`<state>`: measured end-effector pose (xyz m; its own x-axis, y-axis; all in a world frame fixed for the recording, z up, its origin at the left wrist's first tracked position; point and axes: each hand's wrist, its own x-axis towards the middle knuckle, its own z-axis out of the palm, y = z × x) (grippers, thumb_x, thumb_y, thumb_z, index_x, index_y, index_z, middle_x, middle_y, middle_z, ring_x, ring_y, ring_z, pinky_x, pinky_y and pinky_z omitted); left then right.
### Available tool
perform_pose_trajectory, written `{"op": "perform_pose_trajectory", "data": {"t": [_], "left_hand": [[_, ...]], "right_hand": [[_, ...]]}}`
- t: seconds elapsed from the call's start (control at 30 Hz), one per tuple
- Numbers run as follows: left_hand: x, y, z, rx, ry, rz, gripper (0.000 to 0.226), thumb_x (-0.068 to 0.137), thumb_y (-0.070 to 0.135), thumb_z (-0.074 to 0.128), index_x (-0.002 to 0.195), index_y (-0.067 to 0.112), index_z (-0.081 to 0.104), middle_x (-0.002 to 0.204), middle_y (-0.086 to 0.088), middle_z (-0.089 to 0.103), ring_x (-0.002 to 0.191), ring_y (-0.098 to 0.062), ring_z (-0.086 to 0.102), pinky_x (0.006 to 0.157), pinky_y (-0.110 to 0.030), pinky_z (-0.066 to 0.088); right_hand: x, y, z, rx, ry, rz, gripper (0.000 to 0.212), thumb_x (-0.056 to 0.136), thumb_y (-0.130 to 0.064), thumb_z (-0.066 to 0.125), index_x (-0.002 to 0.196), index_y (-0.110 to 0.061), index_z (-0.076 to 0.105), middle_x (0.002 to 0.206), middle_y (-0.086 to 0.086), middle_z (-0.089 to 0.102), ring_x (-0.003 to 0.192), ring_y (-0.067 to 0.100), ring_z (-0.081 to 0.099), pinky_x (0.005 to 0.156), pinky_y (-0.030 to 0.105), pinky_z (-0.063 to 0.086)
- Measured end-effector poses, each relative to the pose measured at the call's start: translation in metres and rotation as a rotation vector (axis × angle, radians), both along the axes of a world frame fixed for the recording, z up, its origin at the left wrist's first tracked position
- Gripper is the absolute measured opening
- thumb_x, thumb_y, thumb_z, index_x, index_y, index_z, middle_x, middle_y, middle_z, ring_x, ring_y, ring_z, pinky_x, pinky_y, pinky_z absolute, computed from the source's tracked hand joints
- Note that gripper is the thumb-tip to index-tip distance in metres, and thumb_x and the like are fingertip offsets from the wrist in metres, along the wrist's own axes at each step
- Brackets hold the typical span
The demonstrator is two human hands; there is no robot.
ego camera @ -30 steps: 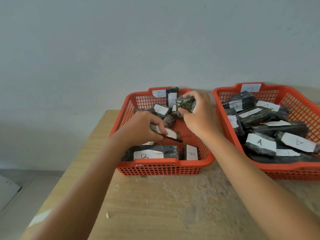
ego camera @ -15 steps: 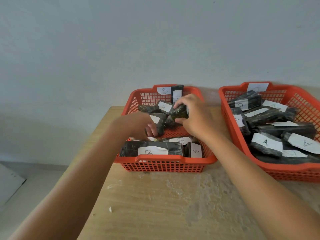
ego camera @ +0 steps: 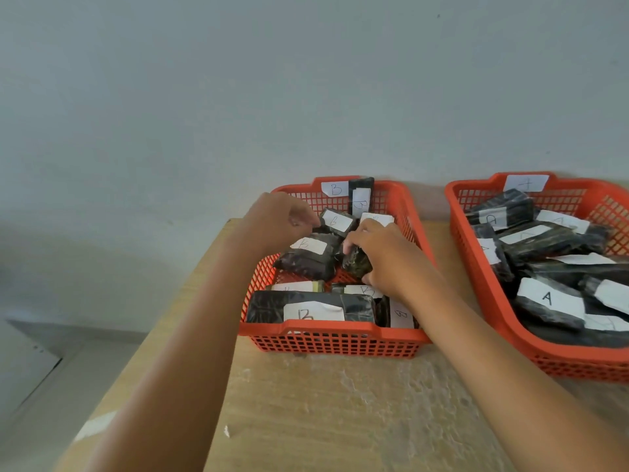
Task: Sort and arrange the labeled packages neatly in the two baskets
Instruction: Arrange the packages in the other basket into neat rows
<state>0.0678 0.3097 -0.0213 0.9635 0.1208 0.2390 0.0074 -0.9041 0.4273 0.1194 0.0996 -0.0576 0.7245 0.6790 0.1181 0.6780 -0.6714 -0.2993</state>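
Two orange baskets stand on a wooden table. The left basket [ego camera: 335, 342] carries a B tag and holds several black wrapped packages with white B labels. A long B package [ego camera: 269, 310] lies along its near wall. My right hand [ego camera: 391, 257] is shut on a small dark package [ego camera: 355, 260] in the basket's middle. My left hand [ego camera: 277, 219] reaches in at the far left, fingers curled at the end of a B package [ego camera: 335, 221]; whether it grips that package is unclear. The right basket [ego camera: 493, 298] holds several A-labelled packages [ego camera: 548, 298].
The wooden table [ego camera: 340, 410] ends at its left edge, with grey floor below. A pale wall rises right behind both baskets. A narrow strip of table separates the two baskets.
My left hand let go of the package it held low in the basket and moved up to the far left. My right hand lowered the small package toward the basket's middle.
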Motion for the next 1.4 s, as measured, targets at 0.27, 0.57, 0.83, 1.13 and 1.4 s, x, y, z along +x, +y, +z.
{"op": "perform_pose_trajectory", "data": {"t": [0.27,0.57,0.83,1.13,1.4], "left_hand": [[0.008,-0.003,-0.034,-0.003,0.048,0.044,0.012,0.09,0.021,0.077,0.096,0.03,0.079,0.093,0.018,0.071,0.086,0.001,0.063,0.079,-0.021,0.053],[0.01,-0.014,-0.034,0.256,0.284,0.018,0.049,0.093,0.053,0.066,0.14,0.042,0.057,0.15,0.001,0.051,0.137,-0.021,0.047,0.111,-0.042,0.039],[0.009,-0.02,-0.033,0.348,0.313,0.072,0.052,0.085,0.063,0.069,0.127,0.033,0.065,0.124,0.004,0.057,0.112,-0.015,0.052,0.091,-0.031,0.043],[0.015,-0.005,-0.018,0.695,0.194,0.382,0.056,0.093,0.016,0.07,0.142,0.039,0.054,0.138,-0.001,0.062,0.134,-0.028,0.041,0.103,-0.042,0.042],[0.035,0.005,-0.024,0.699,0.362,0.247,0.07,0.099,0.011,0.059,0.15,0.055,0.037,0.157,-0.006,0.036,0.143,-0.036,0.009,0.119,-0.055,0.017]], "right_hand": [[-0.002,-0.001,-0.001,0.059,0.058,0.011,0.053,0.075,0.004,0.071,0.104,-0.039,0.061,0.113,-0.01,0.045,0.108,0.019,0.041,0.077,0.038,0.055],[0.005,-0.002,-0.001,0.383,-0.156,-0.09,0.054,0.072,0.012,0.074,0.101,-0.032,0.063,0.115,-0.011,0.049,0.103,0.016,0.042,0.081,0.031,0.04],[0.005,-0.003,-0.001,0.36,-0.15,-0.103,0.056,0.073,0.018,0.067,0.102,-0.029,0.065,0.119,-0.008,0.05,0.108,0.017,0.042,0.084,0.03,0.041],[0.002,-0.003,0.001,0.323,-0.133,-0.116,0.054,0.075,0.013,0.071,0.103,-0.032,0.064,0.126,-0.008,0.049,0.114,0.019,0.043,0.087,0.035,0.048],[0.001,-0.004,0.0,0.281,-0.115,-0.109,0.055,0.075,0.015,0.067,0.103,-0.032,0.062,0.123,-0.009,0.047,0.108,0.016,0.041,0.079,0.032,0.047]]}}
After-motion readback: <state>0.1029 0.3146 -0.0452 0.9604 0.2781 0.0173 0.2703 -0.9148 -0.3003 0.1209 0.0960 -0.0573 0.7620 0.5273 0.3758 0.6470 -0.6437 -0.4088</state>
